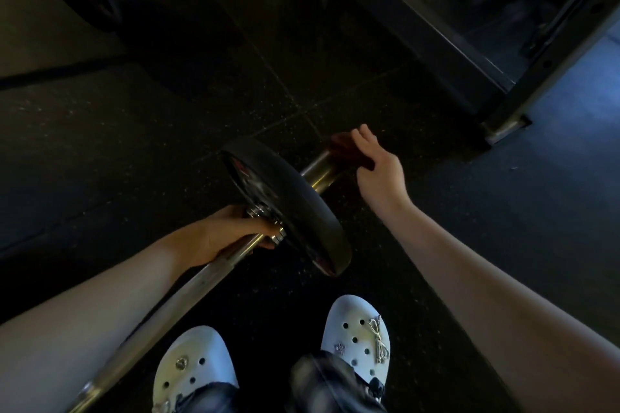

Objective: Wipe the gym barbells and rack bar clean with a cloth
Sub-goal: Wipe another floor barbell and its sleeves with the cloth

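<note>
While the long steel barbell lies on the speckled black rubber floor, the left hand clamps its shaft beside the round black weight plate, likely steadying it. The right hand pinches a dark red cloth over the sleeve end.

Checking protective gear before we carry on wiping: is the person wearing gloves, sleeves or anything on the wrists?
No gloves: the left hand and right hand are both bare. No sleeve shows on the left forearm or right forearm up to the frame edge. Neither wrist carries a watch or band. The light is too dim to rule out rings.
</note>
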